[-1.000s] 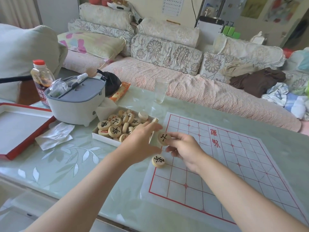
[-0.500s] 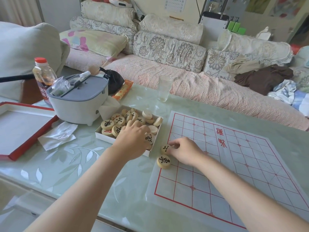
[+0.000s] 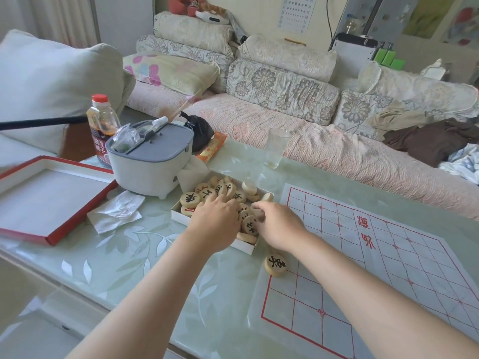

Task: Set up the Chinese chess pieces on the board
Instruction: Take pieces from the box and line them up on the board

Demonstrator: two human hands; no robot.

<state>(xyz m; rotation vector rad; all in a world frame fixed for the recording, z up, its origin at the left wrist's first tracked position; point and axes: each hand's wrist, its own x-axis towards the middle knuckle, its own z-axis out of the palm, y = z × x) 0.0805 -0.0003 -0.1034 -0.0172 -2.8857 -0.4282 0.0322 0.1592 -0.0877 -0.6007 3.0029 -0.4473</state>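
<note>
A shallow white box holds several round wooden chess pieces with black or red characters. My left hand lies over the pile, its fingertips hidden among the pieces. My right hand reaches into the box's right end. Its curled fingers touch pieces there, next to a tilted black-marked piece; a grip is not visible. One black-marked piece lies at the near left corner of the red-lined paper board. My right wrist covers the board just beyond it.
A grey-lidded white container, a sauce bottle and crumpled tissue sit left of the box. The red-edged box lid lies far left. An empty glass stands behind the box. A sofa with cushions runs along the far side.
My right hand let go of the piece it set on the board's corner and moved left into the box. My left hand stayed over the pile, shifting slightly.
</note>
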